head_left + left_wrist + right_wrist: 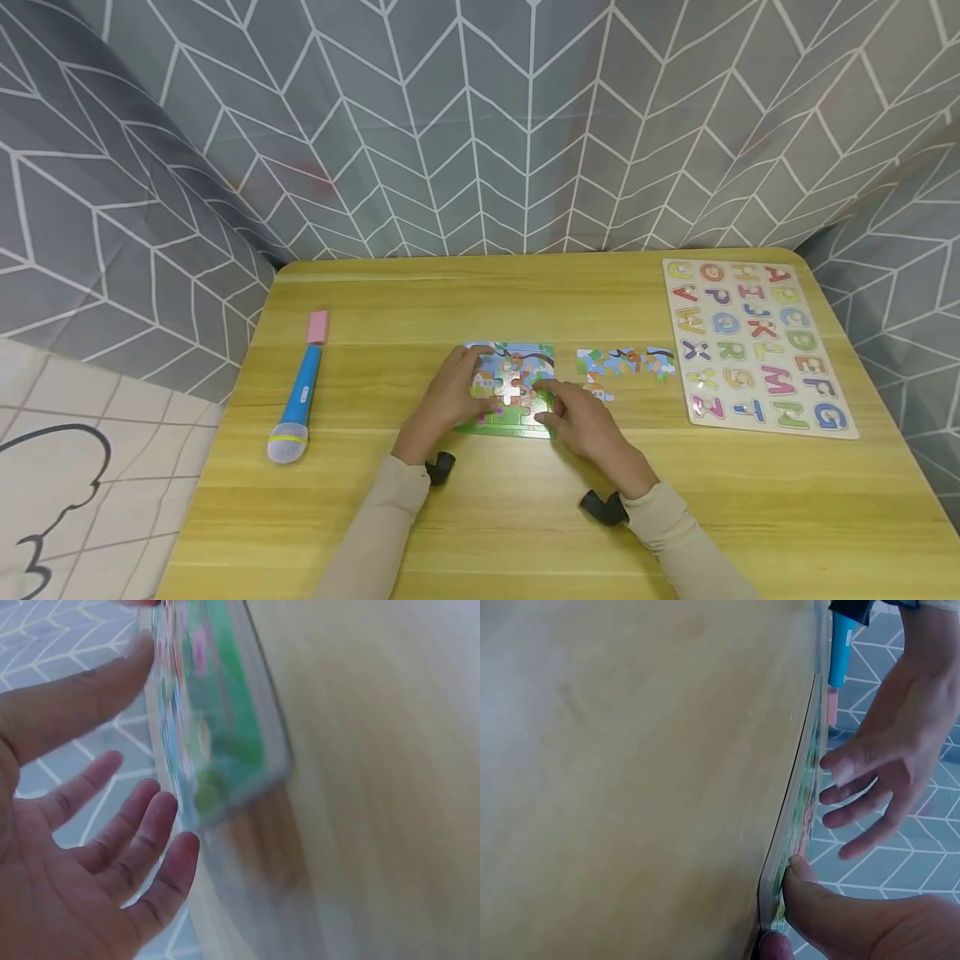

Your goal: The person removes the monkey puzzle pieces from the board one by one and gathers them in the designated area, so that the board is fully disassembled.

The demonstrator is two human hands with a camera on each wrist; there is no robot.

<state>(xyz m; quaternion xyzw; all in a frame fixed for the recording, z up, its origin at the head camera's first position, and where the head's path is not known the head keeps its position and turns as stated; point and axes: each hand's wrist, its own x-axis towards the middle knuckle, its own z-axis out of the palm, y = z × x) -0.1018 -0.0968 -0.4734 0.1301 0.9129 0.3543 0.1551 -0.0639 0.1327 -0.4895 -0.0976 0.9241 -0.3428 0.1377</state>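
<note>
A small picture jigsaw puzzle [517, 358] lies flat on the table between the two hands, with a pale gap [508, 387] near its middle. My left hand [447, 398] spreads around the puzzle's left side, fingers and thumb apart, holding nothing. On the right side, my right hand [588, 421] has bent fingers at the puzzle. In the right wrist view its thumb [810, 889] touches the board near a corner. Whether it grips a piece there is hidden. Several loose puzzle pieces [626, 361] lie to the right, partly joined.
A wooden alphabet board [757, 350] with coloured letters lies at the table's right. On the left are a blue toy microphone [298, 400] and a pink block [318, 327]. Grey patterned curtains [510, 125] hang behind the wooden table [420, 304].
</note>
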